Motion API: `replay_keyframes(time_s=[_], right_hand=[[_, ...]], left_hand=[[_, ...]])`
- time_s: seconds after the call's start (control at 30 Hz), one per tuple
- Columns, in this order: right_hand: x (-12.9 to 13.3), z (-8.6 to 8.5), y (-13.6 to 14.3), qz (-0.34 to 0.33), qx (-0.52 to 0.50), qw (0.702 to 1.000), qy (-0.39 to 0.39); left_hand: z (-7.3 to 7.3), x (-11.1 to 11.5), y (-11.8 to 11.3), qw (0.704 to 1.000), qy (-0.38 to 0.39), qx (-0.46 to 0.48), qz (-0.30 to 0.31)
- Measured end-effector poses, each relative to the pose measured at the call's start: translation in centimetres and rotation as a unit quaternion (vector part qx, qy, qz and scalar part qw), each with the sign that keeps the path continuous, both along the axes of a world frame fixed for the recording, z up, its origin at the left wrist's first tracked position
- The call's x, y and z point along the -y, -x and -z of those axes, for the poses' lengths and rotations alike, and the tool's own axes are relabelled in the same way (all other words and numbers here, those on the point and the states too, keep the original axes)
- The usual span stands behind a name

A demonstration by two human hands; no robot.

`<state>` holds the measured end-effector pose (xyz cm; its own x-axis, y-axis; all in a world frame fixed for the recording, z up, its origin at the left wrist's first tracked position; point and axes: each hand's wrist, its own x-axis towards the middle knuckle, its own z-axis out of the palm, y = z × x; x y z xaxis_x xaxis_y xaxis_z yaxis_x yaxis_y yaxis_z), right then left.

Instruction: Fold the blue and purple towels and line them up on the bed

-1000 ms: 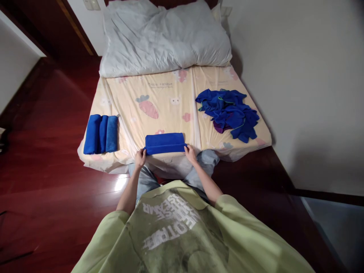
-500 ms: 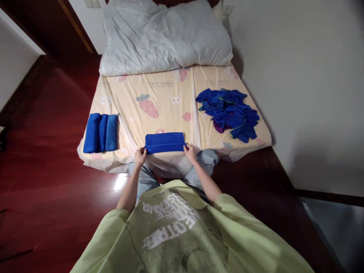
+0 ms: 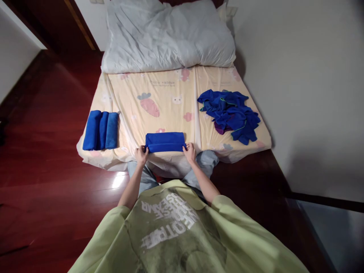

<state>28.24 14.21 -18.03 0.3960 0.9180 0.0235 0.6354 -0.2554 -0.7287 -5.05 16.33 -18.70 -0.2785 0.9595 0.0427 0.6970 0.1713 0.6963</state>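
Note:
A blue towel (image 3: 165, 141) lies at the front edge of the bed, its near side turned over into a narrow band. My left hand (image 3: 141, 154) pinches the left end of that band between thumb and fingers. At the right end, my right hand (image 3: 189, 152) grips the band the same way. To the left, several rolled or folded blue towels (image 3: 100, 130) lie side by side. A loose heap of blue cloths (image 3: 229, 113) with green edging, and a purple piece (image 3: 219, 128) under them, rests on the right of the bed.
The bed (image 3: 167, 106) has a cream sheet with carrot and rabbit prints under a clear-looking cover. A large pale quilt or pillow (image 3: 167, 38) lies across its far end. A white wall (image 3: 301, 94) stands at the right, and dark red floor (image 3: 51, 159) spreads to the left.
Both hands keep their hold on the towel's near band, with only slight shifts of the fingers; the right hand has moved a little inward. The camera view has shifted slightly.

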Motion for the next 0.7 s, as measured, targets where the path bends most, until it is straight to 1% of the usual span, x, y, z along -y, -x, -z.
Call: replay_keyframes(time_s=[0.07,0.13,0.17,0.23,0.3,0.37,0.57,0.63,0.7], right_hand=[[0.0,-0.1,-0.4,-0.026,0.027,0.999,-0.038],[-0.1,-0.2,-0.9,-0.083,0.041,0.994,-0.066],[-0.2,-0.1,-1.0,-0.118,0.04,0.99,-0.072],[-0.3,0.0,-1.1,-0.184,0.032,0.979,-0.078],[-0.1,0.1,-1.0,-0.218,0.024,0.972,-0.084],[0.3,0.1,-1.0,-0.226,0.023,0.97,-0.089],[1.2,-0.1,-2.1,-0.268,0.009,0.96,-0.08],[1.1,0.1,-2.3,-0.264,-0.006,0.961,-0.077],[0.8,0.3,-2.3,-0.249,-0.022,0.965,-0.081]], left_hand=[[-0.1,0.0,0.0,1.0,-0.019,-0.004,-0.006],[-0.3,-0.1,0.2,0.999,-0.04,-0.018,-0.001],[-0.5,-0.1,0.2,0.998,-0.048,-0.026,0.016],[-0.9,-0.2,0.3,0.994,-0.052,-0.033,0.087],[-1.1,-0.1,0.3,0.985,-0.045,-0.026,0.164],[-1.1,0.1,0.5,0.979,-0.041,-0.007,0.199],[-0.2,0.7,1.6,0.967,-0.056,0.029,0.246],[-0.1,0.6,1.8,0.967,-0.047,0.032,0.247],[-0.2,0.3,1.7,0.972,-0.037,0.04,0.229]])
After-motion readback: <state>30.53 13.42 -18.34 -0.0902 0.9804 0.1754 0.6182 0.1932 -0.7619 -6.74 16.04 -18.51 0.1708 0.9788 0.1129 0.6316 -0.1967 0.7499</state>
